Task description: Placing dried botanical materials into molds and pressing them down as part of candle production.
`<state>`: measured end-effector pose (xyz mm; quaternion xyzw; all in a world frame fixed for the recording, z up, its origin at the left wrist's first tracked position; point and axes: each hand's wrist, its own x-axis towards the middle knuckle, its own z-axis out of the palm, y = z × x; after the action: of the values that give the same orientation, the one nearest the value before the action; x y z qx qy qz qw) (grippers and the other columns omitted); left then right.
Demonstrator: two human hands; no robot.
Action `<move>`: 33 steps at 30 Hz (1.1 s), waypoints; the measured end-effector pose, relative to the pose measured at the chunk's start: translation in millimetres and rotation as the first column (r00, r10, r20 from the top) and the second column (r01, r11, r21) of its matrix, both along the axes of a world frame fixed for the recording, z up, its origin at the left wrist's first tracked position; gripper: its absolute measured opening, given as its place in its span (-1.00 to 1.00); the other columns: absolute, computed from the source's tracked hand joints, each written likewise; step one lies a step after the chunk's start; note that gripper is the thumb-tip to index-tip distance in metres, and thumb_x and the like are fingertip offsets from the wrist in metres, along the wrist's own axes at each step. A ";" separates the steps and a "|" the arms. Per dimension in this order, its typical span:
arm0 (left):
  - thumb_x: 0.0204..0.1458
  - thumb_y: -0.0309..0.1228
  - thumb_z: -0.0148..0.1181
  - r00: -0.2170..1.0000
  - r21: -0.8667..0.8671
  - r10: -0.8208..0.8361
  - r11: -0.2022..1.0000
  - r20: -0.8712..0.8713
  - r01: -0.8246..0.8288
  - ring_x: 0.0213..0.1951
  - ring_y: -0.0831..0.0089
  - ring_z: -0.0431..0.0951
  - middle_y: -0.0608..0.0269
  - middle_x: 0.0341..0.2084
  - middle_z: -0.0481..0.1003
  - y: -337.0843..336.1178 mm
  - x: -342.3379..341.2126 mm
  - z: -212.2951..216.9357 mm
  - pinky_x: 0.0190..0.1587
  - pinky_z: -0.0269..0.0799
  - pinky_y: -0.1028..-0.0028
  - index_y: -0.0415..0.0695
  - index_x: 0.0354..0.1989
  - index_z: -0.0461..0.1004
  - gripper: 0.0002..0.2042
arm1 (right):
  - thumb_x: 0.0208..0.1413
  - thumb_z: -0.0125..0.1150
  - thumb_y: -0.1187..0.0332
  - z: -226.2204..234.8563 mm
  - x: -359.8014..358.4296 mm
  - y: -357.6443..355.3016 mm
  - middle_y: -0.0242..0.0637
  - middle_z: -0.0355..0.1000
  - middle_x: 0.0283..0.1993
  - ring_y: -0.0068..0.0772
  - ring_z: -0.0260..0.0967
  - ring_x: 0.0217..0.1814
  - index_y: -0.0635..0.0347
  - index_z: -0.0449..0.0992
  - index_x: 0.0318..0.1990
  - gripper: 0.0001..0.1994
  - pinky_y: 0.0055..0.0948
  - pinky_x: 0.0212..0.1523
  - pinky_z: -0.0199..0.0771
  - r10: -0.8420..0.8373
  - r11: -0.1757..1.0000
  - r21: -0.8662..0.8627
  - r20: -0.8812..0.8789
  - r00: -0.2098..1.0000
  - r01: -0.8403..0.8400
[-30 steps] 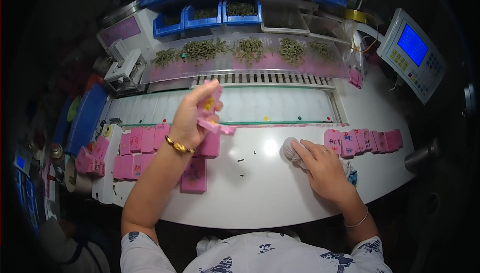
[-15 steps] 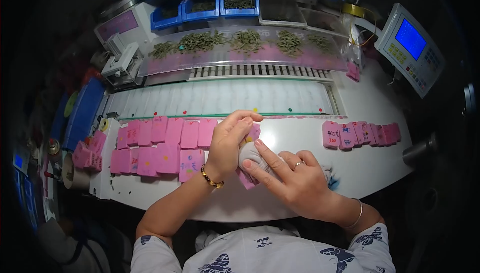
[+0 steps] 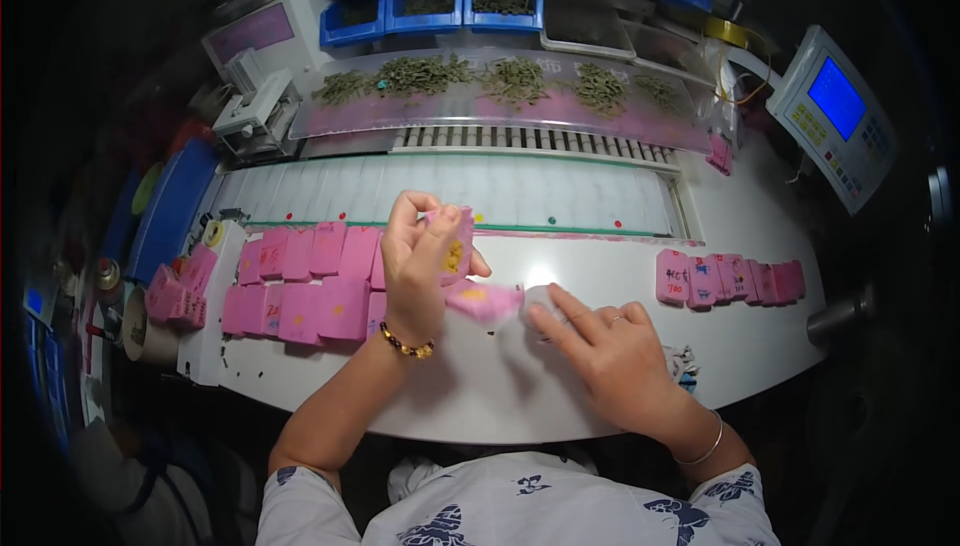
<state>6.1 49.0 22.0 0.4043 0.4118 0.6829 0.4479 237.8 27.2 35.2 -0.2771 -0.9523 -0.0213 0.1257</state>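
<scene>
My left hand (image 3: 415, 261) is closed on a pink rubber mold (image 3: 464, 230) above the middle of the white table. The mold is folded open: one flap stands up between my thumb and fingers and shows a yellow patch, while the other hangs lower right, smeared by motion. Fingers of my right hand (image 3: 620, 351) press around a rounded, grey-white cloth pouch (image 3: 538, 298), just right of the hanging flap. Two close rows of similar pink blocks (image 3: 314, 316) lie left of my left hand.
Another row of pink blocks (image 3: 737, 281) lies at the right, near a metal cylinder (image 3: 842, 316). A crumpled packet (image 3: 685, 368) sits beside my right wrist. Behind are a long pale strip (image 3: 450, 191), a clear tray (image 3: 330, 124) of green pieces, blue bins (image 3: 425, 24) and a keypad (image 3: 835, 116).
The pouch, earlier between both hands against the mold, has moved right and down with my right hand. My left hand has shifted left and up, with the mold spread open.
</scene>
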 end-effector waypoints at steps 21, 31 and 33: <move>0.08 -0.43 0.36 0.930 0.130 -0.276 0.941 -0.242 0.313 -0.09 0.54 0.48 0.28 -0.23 0.49 -40.5 11.4 -18.2 0.10 0.35 0.44 -0.15 -0.18 0.40 -0.76 | -0.05 0.45 0.41 -0.7 -23.5 28.4 -0.37 0.54 -0.27 -0.53 0.39 -0.23 0.20 0.59 -0.20 -0.76 -0.52 -0.22 0.26 -0.320 0.732 -0.607 -0.707 0.631 -0.309; -0.04 -0.57 0.41 0.725 -0.033 -0.688 0.724 0.021 0.689 -0.07 0.54 0.47 0.33 -0.18 0.47 -38.4 -20.7 -1.8 0.10 0.39 0.41 -0.13 -0.14 0.40 -0.67 | -0.05 0.45 0.46 -8.3 -28.1 35.1 -0.33 0.54 -0.24 -0.53 0.39 -0.21 0.23 0.59 -0.19 -0.75 -0.50 -0.20 0.28 -0.238 0.559 -0.599 -0.778 0.581 -0.573; -0.08 -0.61 0.43 0.634 -0.033 -0.757 0.638 0.159 0.770 -0.05 0.53 0.47 0.31 -0.14 0.45 -39.5 -25.8 2.0 0.05 0.45 0.43 -0.16 -0.08 0.39 -0.60 | -0.03 0.44 0.47 -8.5 -33.8 34.7 -0.31 0.54 -0.18 -0.53 0.39 -0.21 0.25 0.57 -0.15 -0.73 -0.49 -0.19 0.30 -0.246 0.482 -0.599 -0.793 0.557 -0.639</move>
<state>-19.7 9.5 24.0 0.4727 0.2050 0.4331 0.7396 204.0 61.9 26.8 -0.1469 -0.6892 0.5936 0.3887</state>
